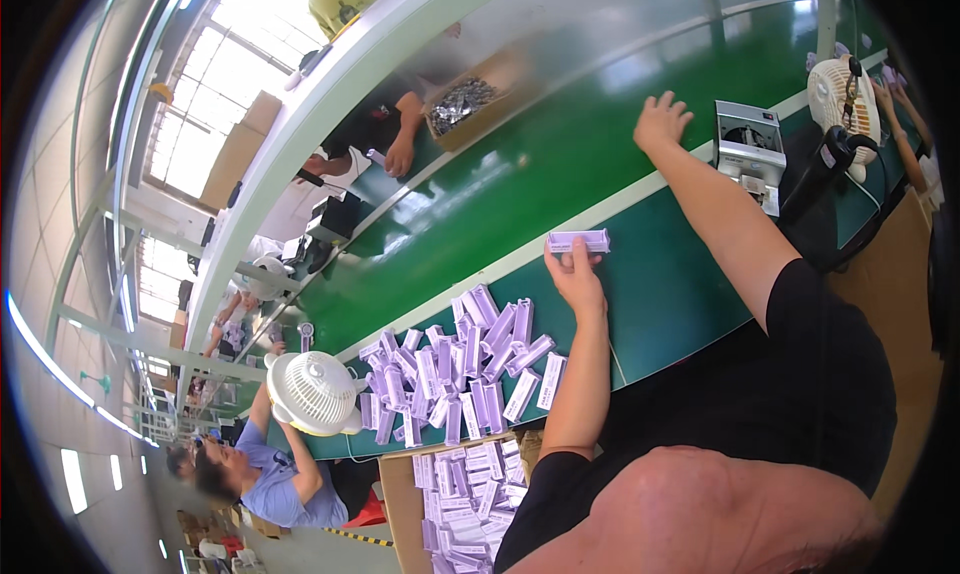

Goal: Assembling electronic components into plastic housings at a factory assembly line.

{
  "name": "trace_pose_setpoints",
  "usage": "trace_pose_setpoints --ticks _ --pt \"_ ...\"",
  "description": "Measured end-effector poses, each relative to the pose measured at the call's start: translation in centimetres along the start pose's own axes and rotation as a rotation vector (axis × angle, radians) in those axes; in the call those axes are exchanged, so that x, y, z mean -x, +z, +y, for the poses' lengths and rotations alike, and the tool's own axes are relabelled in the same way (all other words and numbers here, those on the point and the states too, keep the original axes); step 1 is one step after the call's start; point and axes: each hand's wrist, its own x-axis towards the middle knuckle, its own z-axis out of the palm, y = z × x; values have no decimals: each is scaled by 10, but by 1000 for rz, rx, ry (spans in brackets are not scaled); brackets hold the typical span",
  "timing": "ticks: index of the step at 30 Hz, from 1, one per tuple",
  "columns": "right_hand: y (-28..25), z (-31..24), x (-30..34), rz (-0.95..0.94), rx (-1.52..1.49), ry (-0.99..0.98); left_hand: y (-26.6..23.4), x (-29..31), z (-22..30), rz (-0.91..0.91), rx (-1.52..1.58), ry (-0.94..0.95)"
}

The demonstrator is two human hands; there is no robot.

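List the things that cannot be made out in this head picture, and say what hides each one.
- Head view: left hand holds a small purple box; its print is too small.
- Right hand lies spread on the green belt; anything under the palm is hidden.
- Carton of purple boxes: cut off by the lower edge.
- Brown box contents: blurred, shiny, unclear.

The left hand (578, 274) holds a small lilac box (578, 240) by its long edges above the green tabletop (560, 164). A heap of identical lilac boxes (460, 369) lies at 8 o'clock from it. The right hand (660, 121), fingers spread, rests flat on the tabletop at 1 o'clock. A white fan (312, 392) stands beside the heap.
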Motion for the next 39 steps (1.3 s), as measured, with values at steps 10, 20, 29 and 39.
trace_pose_setpoints --ticks 10,20,29,39 --pt "-4 -13 29 -91 -174 -112 -6 1 9 20 -41 -4" --pt "-109 61 166 -475 -1037 -536 -9 -1 8 124 65 -28" --pt "-118 150 216 -558 -1173 -728 -4 -5 18 28 26 -187" --pt "-126 146 228 -485 -1102 -493 -1 0 7 -124 -39 -315"
